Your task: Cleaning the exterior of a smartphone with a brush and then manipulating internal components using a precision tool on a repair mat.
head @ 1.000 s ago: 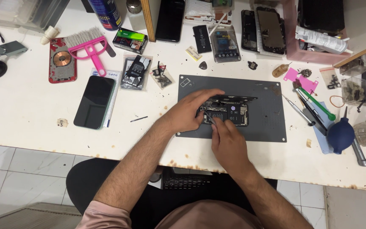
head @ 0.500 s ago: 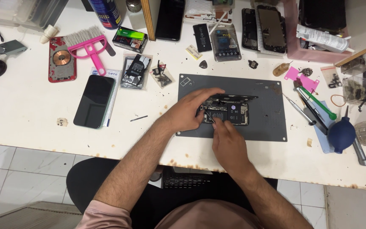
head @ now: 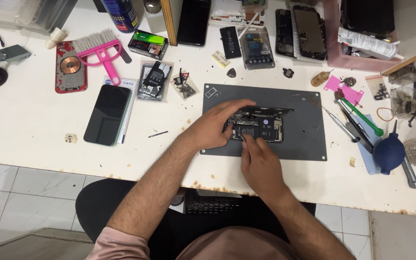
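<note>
L hand (head: 216,126) steadies opened phone (head: 261,127).

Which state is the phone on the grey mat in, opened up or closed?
Opened up: the phone shows bare internal parts, steadied by the left hand.

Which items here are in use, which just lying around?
In use: opened phone, grey work mat, left hand, right hand.
Lying about: pink brush, black phone, blue air blower, red back cover.
</note>
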